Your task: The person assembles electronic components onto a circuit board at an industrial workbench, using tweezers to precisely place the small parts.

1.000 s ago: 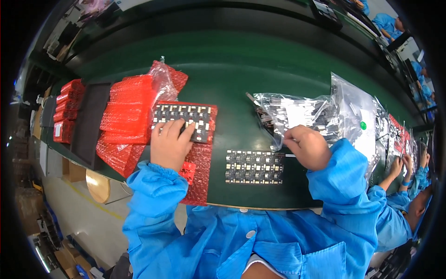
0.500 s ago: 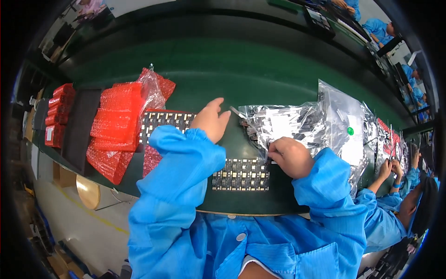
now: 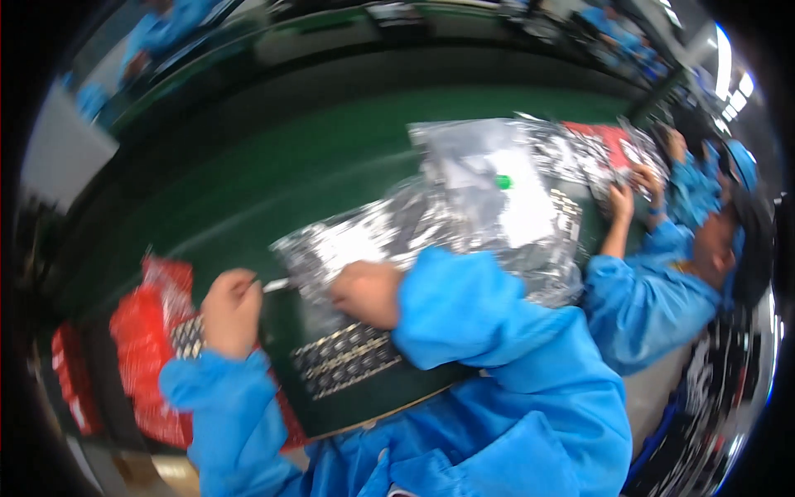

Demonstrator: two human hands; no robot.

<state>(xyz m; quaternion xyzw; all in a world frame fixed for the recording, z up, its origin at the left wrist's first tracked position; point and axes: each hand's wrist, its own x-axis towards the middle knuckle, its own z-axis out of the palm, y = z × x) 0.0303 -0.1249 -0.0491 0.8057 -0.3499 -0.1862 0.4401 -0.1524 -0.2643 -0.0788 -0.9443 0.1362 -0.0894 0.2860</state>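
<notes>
Green surface [image 3: 207, 215] carries red bubble wrap [image 3: 137, 331] and a clear bag [image 3: 397, 217]. Left hand [image 3: 232, 313] appears to pinch a pale strip's [image 3: 277, 285] end between its fingers, just left of the bag. Right hand [image 3: 368, 291] overlaps the bag's near edge; blur hides whether its fingers grip. Probably light and stiff, the strip suits an end hold; the film seems soft, slippery.

Glossy plastic bubble wrap [image 3: 138, 335] lies left of the circuit-board panel [image 3: 344, 359]. Beyond the panel shines a plastic bag [image 3: 418, 214]; beneath, smooth tabletop [image 3: 219, 211].
</notes>
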